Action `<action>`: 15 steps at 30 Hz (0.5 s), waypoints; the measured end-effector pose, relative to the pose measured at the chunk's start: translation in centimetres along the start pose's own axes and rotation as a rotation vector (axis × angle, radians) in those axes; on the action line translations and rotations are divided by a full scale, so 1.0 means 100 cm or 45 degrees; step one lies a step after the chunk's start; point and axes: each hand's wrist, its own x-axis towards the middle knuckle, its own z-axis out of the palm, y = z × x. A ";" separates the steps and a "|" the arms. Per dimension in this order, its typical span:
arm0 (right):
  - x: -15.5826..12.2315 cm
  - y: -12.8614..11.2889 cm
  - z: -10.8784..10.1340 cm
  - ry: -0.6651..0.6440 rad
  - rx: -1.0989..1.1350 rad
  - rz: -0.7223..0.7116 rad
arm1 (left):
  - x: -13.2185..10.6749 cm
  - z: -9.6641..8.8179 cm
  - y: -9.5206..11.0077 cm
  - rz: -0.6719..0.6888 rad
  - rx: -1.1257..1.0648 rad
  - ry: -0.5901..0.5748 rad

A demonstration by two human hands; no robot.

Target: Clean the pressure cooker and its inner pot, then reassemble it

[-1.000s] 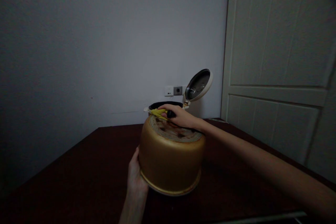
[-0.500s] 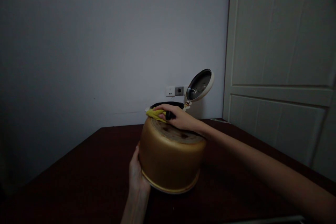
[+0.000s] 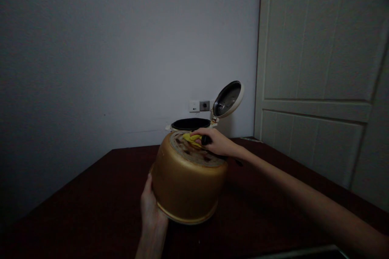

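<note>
A gold inner cooker pot (image 3: 187,188) is held upside down and tilted above the dark table (image 3: 91,202), its stained base facing up. My left hand (image 3: 150,212) grips the pot's rim at the lower left. My right hand (image 3: 214,142) presses a yellow cloth (image 3: 191,138) against the pot's stained base, fingers closed around the cloth and a dark object I cannot name.
Behind the pot a cream rice cooker (image 3: 191,124) stands at the table's far edge with its lid (image 3: 227,99) swung up. A wall socket (image 3: 199,105) sits beside it. A white panelled door (image 3: 319,81) fills the right side.
The pot has shifted slightly left and tilted more toward me. My right hand with the cloth has moved right and down across the base.
</note>
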 end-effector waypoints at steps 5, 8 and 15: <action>-0.018 0.024 -0.018 0.036 0.174 0.382 | -0.004 -0.001 0.021 0.319 0.199 0.062; -0.020 0.024 -0.026 0.440 0.452 0.631 | -0.008 0.007 0.037 0.557 0.394 -0.001; -0.012 0.021 -0.030 0.562 0.813 0.899 | -0.010 0.033 0.068 0.972 1.048 -0.507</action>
